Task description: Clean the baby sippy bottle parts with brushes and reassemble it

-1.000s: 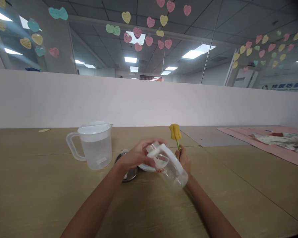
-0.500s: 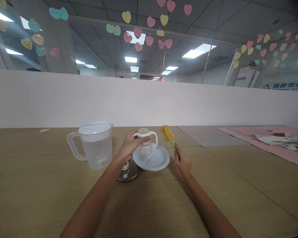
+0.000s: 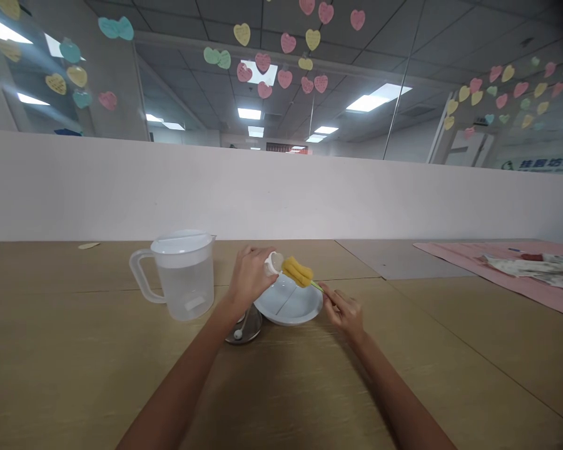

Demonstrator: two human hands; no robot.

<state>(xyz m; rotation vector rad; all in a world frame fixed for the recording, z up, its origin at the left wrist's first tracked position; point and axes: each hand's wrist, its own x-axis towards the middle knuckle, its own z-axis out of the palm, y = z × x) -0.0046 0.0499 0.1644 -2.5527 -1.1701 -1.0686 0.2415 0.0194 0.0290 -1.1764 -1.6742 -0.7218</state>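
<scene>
My left hand [image 3: 250, 275] is wrapped round a clear baby bottle [image 3: 274, 262], tilted so that its mouth faces right; most of its body is hidden behind my fingers. In my right hand [image 3: 344, 312] is the thin green handle of a bottle brush [image 3: 298, 272] with a yellow sponge head. The sponge points left and is close to the bottle's mouth; I cannot tell whether they touch. Below both is a white basin [image 3: 304, 312]. A round metal dish [image 3: 251, 331] with small white parts on it sits beside the basin, partly behind my left wrist.
A lidded clear pitcher [image 3: 187, 281] holding water stands to the left. A pink cloth [image 3: 469, 262] with crumpled fabric lies at the far right. Behind the table [image 3: 403, 350] rises a white wall [image 3: 281, 194] with windows bearing heart-shaped notes.
The bottle has gone from upright to tipped toward the right in my left hand. My right hand has swung the brush head leftward and down to the bottle's mouth.
</scene>
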